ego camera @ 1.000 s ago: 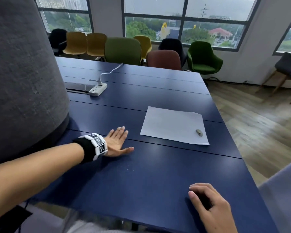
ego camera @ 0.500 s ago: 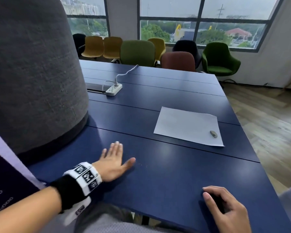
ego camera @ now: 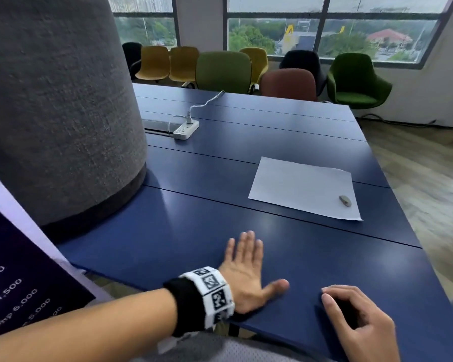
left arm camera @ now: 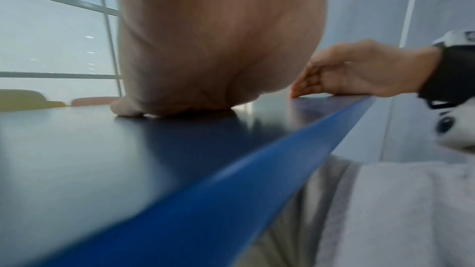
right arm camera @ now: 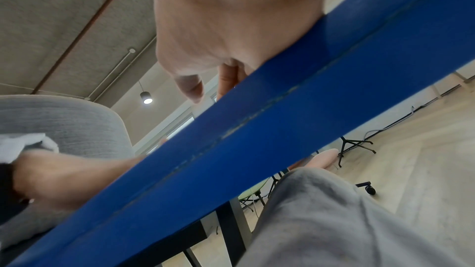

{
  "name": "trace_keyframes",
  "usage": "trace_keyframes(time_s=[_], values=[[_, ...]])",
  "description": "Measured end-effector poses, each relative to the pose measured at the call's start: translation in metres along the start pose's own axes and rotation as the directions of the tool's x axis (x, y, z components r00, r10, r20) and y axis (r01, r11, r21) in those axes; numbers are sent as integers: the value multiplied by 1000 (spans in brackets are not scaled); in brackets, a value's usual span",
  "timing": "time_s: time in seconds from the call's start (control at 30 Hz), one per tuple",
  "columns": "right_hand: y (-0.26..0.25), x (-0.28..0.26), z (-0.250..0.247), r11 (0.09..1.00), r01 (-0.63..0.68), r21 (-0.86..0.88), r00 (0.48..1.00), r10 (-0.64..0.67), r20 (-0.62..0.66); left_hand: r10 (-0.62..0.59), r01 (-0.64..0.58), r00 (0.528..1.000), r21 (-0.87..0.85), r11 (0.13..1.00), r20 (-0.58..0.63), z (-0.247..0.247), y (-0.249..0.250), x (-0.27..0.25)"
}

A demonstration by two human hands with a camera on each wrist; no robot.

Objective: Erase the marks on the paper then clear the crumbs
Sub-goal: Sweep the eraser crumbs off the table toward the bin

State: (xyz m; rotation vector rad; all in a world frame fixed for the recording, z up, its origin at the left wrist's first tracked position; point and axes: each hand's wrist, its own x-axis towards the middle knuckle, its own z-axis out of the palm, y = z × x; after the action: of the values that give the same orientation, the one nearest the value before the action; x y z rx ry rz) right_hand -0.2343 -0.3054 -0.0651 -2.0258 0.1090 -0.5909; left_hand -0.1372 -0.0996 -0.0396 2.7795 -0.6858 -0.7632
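A white sheet of paper (ego camera: 304,186) lies on the blue table (ego camera: 246,152), far right. A small grey eraser (ego camera: 345,200) rests on its near right corner. No marks or crumbs show at this distance. My left hand (ego camera: 249,267) lies flat on the tabletop close to the near edge, fingers straight and together, thumb spread toward my right hand (ego camera: 356,314). That hand arches over the near edge with loosely curled fingers, tips on the surface, holding nothing I can see. The left wrist view shows the left hand (left arm camera: 218,48) pressed down and the right hand (left arm camera: 347,76) beside it.
A large grey fabric-covered shape (ego camera: 50,113) fills the left side and overhangs the table. A white power strip (ego camera: 186,129) with its cable lies at the back. Several coloured chairs (ego camera: 222,70) line the far side. A dark printed board (ego camera: 16,296) stands at the lower left.
My left hand has slid flat across the table toward the near edge and closer to my right hand. The right hand has stayed at the edge.
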Motion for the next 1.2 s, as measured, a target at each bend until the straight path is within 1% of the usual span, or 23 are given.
trace_keyframes(time_s=[0.07, 0.1, 0.13, 0.17, 0.2, 0.23, 0.3, 0.33, 0.37, 0.43, 0.53, 0.6, 0.67, 0.7, 0.77, 0.83, 0.87, 0.93, 1.03, 1.07, 1.1, 1.13, 1.2], values=[[2, -1, -1, 1000, 15, -15, 1000, -14, 10, 69, -68, 997, -42, 997, 44, -1, 18, 3], [2, -1, -2, 1000, 26, -15, 1000, -26, 14, 71, -66, 996, -92, 994, 46, -6, 20, 3], [1, -1, -3, 999, 32, -10, 999, -32, 19, 44, -40, 999, -145, 989, 26, -12, 15, 1], [1, -1, -3, 1000, 30, 0, 999, -30, 24, -18, 15, 1000, -185, 983, -13, -19, 5, -3], [0, -1, -3, 1000, 27, 12, 999, -27, 24, -111, 98, 992, -204, 974, -56, -24, -11, -6], [0, -1, -3, 999, 26, 28, 999, -26, 23, -226, 202, 970, -208, 957, -95, -28, -30, -11], [-2, -2, -1, 998, 32, 59, 999, -34, 23, -423, 402, 897, -161, 902, -129, -26, -68, -25], [-2, -2, -1, 997, 33, 69, 999, -34, 23, -470, 457, 873, -114, 882, -130, -22, -80, -33], [-2, -2, -1, 997, 30, 77, 999, -32, 26, -479, 474, 869, -68, 878, -124, -18, -85, -39], [-2, -3, -1, 996, 31, 81, 999, -34, 41, -448, 446, 888, -46, 894, -101, -13, -78, -43], [-3, -3, -1, 996, 38, 85, 998, -43, 55, -386, 384, 920, -39, 922, -63, -8, -43, -27], [-4, -2, -1, 996, 46, 80, 997, -50, 51, -276, 276, 959, -10, 961, -65, -2, -14, -11], [-3, -2, 0, 995, 67, 71, 997, -70, 38, -119, 119, 992, 0, 993, -44, 6, 17, 3], [-3, -2, -1, 994, 76, 72, 996, -79, 35, -35, 35, 999, -3, 999, -27, 7, 32, 11], [-1, -2, -2, 993, 85, 80, 995, -88, 39, 87, -86, 996, -34, 996, 24, 3, 57, 24], [0, -1, -2, 991, 94, 95, 994, -99, 49, 154, -144, 984, -114, 983, 88, -12, 68, 34], [0, -1, -2, 990, 96, 104, 994, -102, 49, 174, -160, 981, -149, 976, 86, -21, 69, 40], [1, -1, -3, 989, 91, 120, 995, -96, 36, 153, -147, 987, -121, 982, 41, -39, 57, 55], [0, -2, -2, 986, 83, 143, 996, -87, 25, 15, -16, 1000, 43, 999, 5, -53, 25, 78], [-1, -2, -2, 985, 85, 147, 996, -90, 25, -7, 6, 1000, 113, 994, 8, -52, 18, 83], [-1, -1, -3, 985, 88, 149, 995, -92, 23, 6, -9, 1000, 180, 984, 16, -50, 16, 87], [-2, -1, -2, 985, 87, 150, 996, -91, 23, 43, -49, 999, 227, 973, 32, -48, 16, 88], [-3, -1, -3, 986, 81, 144, 996, -85, 22, 155, -174, 984, 266, 948, 89, -42, 31, 86]])
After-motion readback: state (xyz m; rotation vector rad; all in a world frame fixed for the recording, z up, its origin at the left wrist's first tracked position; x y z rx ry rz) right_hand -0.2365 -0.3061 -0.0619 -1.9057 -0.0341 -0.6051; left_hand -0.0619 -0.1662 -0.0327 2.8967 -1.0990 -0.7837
